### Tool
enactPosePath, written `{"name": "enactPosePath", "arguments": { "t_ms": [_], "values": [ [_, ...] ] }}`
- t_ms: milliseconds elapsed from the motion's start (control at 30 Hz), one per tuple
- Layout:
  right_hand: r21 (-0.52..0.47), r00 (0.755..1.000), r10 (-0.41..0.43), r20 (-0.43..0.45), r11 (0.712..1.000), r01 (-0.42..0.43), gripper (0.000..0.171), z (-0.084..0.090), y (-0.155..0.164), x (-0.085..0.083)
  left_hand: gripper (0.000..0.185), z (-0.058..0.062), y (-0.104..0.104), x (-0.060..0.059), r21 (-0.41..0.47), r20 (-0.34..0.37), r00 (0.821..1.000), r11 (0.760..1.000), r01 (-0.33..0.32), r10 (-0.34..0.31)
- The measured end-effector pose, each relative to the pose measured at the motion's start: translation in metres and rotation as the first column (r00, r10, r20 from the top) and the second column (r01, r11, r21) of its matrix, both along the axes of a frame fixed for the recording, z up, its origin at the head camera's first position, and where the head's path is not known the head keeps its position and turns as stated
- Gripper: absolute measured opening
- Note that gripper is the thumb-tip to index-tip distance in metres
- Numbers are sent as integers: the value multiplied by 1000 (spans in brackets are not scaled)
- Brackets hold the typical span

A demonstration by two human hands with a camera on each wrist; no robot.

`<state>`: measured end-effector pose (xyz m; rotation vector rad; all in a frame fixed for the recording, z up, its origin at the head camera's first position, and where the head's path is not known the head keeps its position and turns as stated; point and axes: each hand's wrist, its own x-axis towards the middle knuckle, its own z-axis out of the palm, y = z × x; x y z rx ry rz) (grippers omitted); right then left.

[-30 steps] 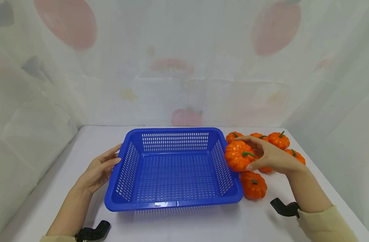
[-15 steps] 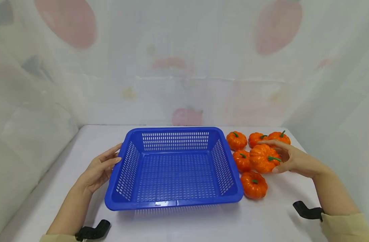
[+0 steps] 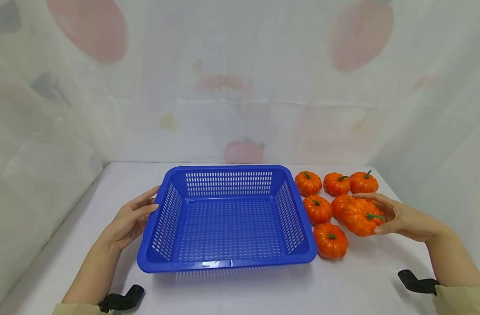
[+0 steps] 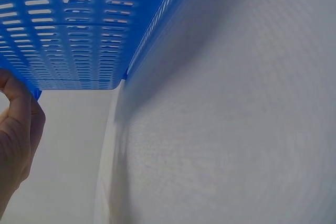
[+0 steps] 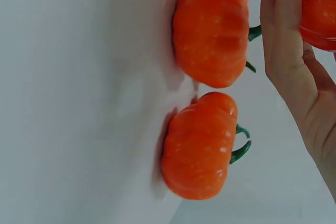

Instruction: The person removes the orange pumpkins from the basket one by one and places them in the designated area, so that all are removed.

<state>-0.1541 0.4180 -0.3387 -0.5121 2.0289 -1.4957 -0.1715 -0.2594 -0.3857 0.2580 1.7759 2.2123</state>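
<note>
The right hand cups a small orange plastic pumpkin with a green stem, thumb and fingers curled round its far and near sides; the pumpkin looks tipped, stem pointing toward the palm, though whether it rests on the white surface or hangs just above it is hard to tell. It lies to the right of the blue perforated plastic basket, among five more orange pumpkins clustered beside the basket's right wall. The left hand rests with straight, relaxed fingers against the basket's left rim, holding nothing. The basket lies leftward of the held pumpkin, between the two hands, the right hand nearer.
</note>
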Motion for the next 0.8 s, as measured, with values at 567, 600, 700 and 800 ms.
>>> {"name": "enactPosePath", "arguments": {
  "t_ms": [567,600,700,800],
  "values": [
    [-43,990,79,121,996,-74,66,-33,36,8,53,0,0,1,0,1,1000,1000,2,-2],
    [-61,987,95,128,994,-88,66,-35,37,7,53,0,0,1,2,0,1000,1000,3,-3],
    [-67,981,114,154,992,-105,64,-36,39,8,53,1,0,0,3,-1,1000,1000,5,-5],
    [-11,981,86,172,996,-85,64,-37,41,7,54,1,0,0,-2,0,1000,1000,3,-3]
  ]
}}
